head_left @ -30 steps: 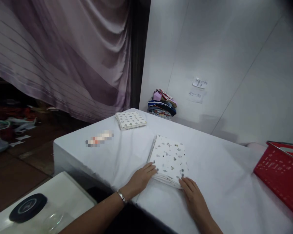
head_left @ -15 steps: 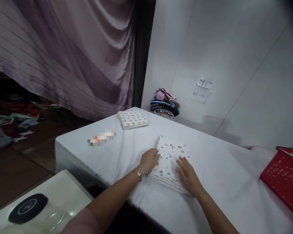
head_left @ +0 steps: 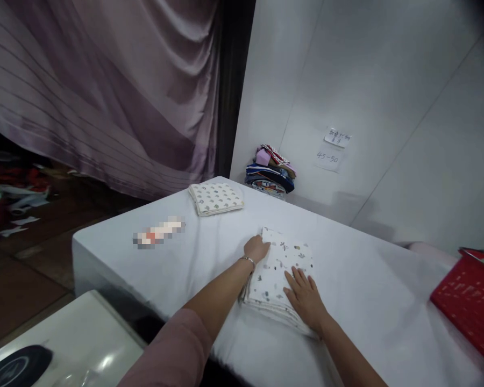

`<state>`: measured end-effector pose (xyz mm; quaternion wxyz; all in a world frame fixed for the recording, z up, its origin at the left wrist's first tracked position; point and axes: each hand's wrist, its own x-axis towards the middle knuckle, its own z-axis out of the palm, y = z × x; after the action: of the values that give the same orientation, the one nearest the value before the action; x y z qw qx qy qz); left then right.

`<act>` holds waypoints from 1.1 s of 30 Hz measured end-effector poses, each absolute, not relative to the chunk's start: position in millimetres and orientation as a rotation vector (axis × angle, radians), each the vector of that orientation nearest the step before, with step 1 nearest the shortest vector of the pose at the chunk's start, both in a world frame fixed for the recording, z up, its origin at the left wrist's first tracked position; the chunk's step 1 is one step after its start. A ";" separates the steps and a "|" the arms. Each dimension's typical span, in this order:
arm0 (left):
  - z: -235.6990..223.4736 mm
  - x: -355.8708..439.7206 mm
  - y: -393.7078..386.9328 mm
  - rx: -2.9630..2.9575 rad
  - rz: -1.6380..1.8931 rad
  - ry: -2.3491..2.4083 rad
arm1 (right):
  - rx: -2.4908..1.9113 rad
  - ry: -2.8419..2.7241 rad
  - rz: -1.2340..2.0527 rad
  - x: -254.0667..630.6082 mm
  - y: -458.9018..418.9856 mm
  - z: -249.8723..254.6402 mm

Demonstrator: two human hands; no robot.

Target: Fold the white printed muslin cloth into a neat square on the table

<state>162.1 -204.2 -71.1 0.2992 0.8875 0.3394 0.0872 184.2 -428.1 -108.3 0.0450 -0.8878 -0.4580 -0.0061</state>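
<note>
A folded white cloth with small printed figures lies on the white table in front of me. My left hand rests at the cloth's far left corner, fingers curled over its edge. My right hand lies flat on the near part of the cloth, fingers stretched out. A second folded patterned cloth sits further back on the left of the table.
A stack of coloured fabrics sits against the white wall at the table's far corner. A red basket stands at the right edge. A blurred small object lies on the table's left. A purple curtain hangs behind.
Both hands have slid forward over the folded cloth: the left from its near left edge to its far left corner, the right from the near edge onto its top.
</note>
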 end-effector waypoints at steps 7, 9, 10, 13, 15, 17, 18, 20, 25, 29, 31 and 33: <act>-78.2 170.1 -199.4 2.360 0.312 0.918 | -2.750 -1.373 0.100 182.2 -426.5 -102.6; -82.8 169.0 -196.3 2.349 0.286 0.933 | -2.741 -1.371 0.097 182.6 -426.8 -103.4; -84.2 169.0 -194.6 2.345 0.271 0.940 | -2.737 -1.373 0.094 182.8 -426.9 -103.7; -83.1 173.4 -190.1 2.334 0.233 0.957 | -2.731 -1.380 0.076 182.7 -426.5 -104.0; -78.8 180.0 -188.5 2.330 0.218 0.968 | -2.731 -1.385 0.065 182.3 -426.2 -103.9; -74.4 188.3 -188.2 2.335 0.222 0.977 | -2.730 -1.387 0.061 182.0 -425.9 -103.6; -72.9 192.5 -188.5 2.342 0.230 0.980 | -2.729 -1.388 0.062 181.9 -425.9 -103.5; -72.6 199.7 -189.7 2.363 0.251 0.983 | -2.723 -1.384 0.066 181.6 -425.9 -103.1; -82.6 207.1 -192.3 2.434 0.318 0.960 | -2.712 -1.371 0.091 180.7 -425.6 -100.1; -87.3 207.8 -189.9 2.465 0.326 0.953 | -2.718 -1.362 0.120 179.6 -424.9 -97.2; -86.7 206.6 -187.2 2.471 0.322 0.956 | -2.716 -1.357 0.128 179.2 -424.6 -96.2; -84.3 203.1 -185.3 2.473 0.321 0.970 | -2.716 -1.349 0.136 178.9 -424.5 -95.2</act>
<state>203.1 -185.3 -84.3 0.2307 0.8993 0.3526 0.1169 178.9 -424.5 -95.2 0.0530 -0.8934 -0.4438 0.0446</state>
